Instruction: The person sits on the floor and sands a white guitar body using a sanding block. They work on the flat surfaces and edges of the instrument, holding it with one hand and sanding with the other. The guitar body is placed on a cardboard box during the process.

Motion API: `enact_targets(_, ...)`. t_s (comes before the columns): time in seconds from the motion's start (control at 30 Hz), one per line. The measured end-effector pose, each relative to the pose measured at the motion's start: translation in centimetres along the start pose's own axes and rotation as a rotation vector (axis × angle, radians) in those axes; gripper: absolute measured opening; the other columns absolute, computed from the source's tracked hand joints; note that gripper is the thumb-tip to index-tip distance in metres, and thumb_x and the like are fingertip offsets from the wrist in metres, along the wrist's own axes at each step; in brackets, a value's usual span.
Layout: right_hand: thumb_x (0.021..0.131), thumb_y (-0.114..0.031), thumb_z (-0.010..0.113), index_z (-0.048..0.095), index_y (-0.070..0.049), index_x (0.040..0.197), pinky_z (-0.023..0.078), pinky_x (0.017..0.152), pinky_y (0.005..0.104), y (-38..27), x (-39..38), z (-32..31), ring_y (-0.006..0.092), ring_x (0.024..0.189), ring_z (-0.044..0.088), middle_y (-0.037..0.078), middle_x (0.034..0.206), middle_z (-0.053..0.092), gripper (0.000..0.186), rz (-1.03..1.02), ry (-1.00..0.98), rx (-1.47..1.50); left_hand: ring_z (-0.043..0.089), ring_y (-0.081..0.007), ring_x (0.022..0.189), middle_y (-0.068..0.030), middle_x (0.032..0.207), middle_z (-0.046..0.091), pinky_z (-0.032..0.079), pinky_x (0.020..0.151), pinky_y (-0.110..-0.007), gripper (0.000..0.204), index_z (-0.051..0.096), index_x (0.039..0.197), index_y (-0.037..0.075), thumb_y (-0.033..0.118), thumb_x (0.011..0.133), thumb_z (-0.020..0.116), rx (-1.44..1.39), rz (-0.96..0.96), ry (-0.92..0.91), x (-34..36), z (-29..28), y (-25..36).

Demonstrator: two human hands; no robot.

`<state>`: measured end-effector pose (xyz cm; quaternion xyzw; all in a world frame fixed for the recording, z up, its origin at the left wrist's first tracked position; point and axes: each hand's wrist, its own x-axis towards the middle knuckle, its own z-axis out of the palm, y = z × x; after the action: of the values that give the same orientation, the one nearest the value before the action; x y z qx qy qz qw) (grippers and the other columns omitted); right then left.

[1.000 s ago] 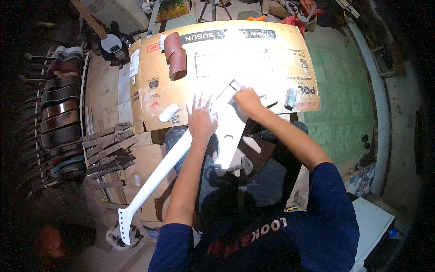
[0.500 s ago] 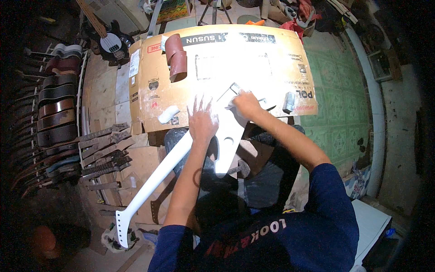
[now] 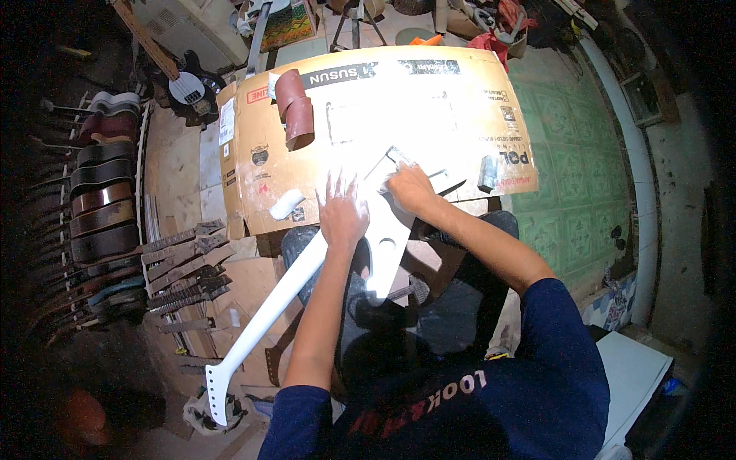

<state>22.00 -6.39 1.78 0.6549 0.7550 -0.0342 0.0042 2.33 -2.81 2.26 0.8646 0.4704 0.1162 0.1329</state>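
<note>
A white electric guitar body with a long neck (image 3: pixel 268 310) lies slanted over my lap, its upper part on the cardboard and its headstock at lower left. My left hand (image 3: pixel 343 215) rests spread and dusty on the body (image 3: pixel 391 268). My right hand (image 3: pixel 410 186) has its fingers curled down on the body beside a rectangular cavity; what they hold is hidden. On the cardboard (image 3: pixel 257 180) sit curled red-brown sandpaper (image 3: pixel 299 123), a small white wad (image 3: pixel 287 204) and a grey block (image 3: pixel 487 175). Glare washes out the middle of the cardboard.
Guitars (image 3: pixel 103 199) stand racked at far left, with loose necks (image 3: pixel 184 284) beside them. A dark guitar (image 3: pixel 188 88) lies at upper left. A tripod (image 3: pixel 356 27) stands beyond the cardboard. Green floor tiles (image 3: pixel 571 184) are at right, a white panel (image 3: pixel 629 383) at lower right.
The whole scene sits slightly lower in the picture. My right hand has shifted a little within the same spot beside the cavity. My left hand stays spread on the body.
</note>
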Motion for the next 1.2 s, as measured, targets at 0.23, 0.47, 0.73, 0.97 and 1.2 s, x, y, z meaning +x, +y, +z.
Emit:
enact_targets(0.23,0.088,-0.025,0.07,0.079,-0.006,0.089,0.056,0.078,0.0475,0.8,-0.3,0.1,0.0317,0.085,0.073,0.015,0.084,0.076,0.021,0.054,0.043,0.176,0.033,-0.0342,0.151,-0.0153,0.156,0.048,0.018,0.126,-0.05,0.057,0.059,0.143,0.008,0.021,0.088,0.062,-0.053,0.023,0.05,0.1,0.1,0.3)
enact_targets(0.47,0.083,0.005,0.052,0.074,0.001,0.109,0.059,0.077,0.038,5.9,-4.6,-3.0,0.0283,0.086,0.075,0.02,0.093,0.075,0.034,0.558,0.531,1.129,0.034,-0.0367,0.15,-0.0166,0.155,0.049,0.012,0.125,-0.06,0.052,0.064,0.139,0.009,0.03,0.092,0.061,0.051,0.097,-0.055,-0.7,-0.2,0.9)
enact_targets(0.73,0.087,-0.004,0.057,0.07,0.003,0.095,0.05,0.067,0.0364,4.7,-15.7,3.8,0.0228,0.072,0.066,0.017,0.082,0.071,0.017,1.056,0.566,0.975,0.025,-0.0395,0.154,-0.0169,0.16,0.043,0.007,0.122,-0.069,0.052,0.065,0.137,0.006,0.034,0.093,0.061,0.047,0.123,-0.175,-1.0,0.9,4.6)
enact_targets(0.97,0.086,-0.005,0.056,0.071,0.002,0.099,0.052,0.075,0.0372,4.2,-15.1,5.5,0.0259,0.079,0.068,0.018,0.084,0.071,0.02,1.111,0.737,1.142,0.02,-0.0421,0.155,-0.0203,0.162,0.038,0.007,0.12,-0.072,0.055,0.062,0.139,0.001,0.032,0.094,0.059,0.087,0.087,-0.222,2.0,3.1,7.4)
enact_targets(1.2,0.086,-0.004,0.056,0.071,0.001,0.104,0.053,0.079,0.0375,4.5,-14.7,7.0,0.027,0.086,0.07,0.018,0.091,0.072,0.025,1.044,0.743,1.176,0.023,-0.0417,0.154,-0.022,0.156,0.047,0.009,0.119,-0.072,0.063,0.054,0.147,0.002,0.037,0.094,0.059,0.149,0.171,-0.27,4.6,4.7,9.6)
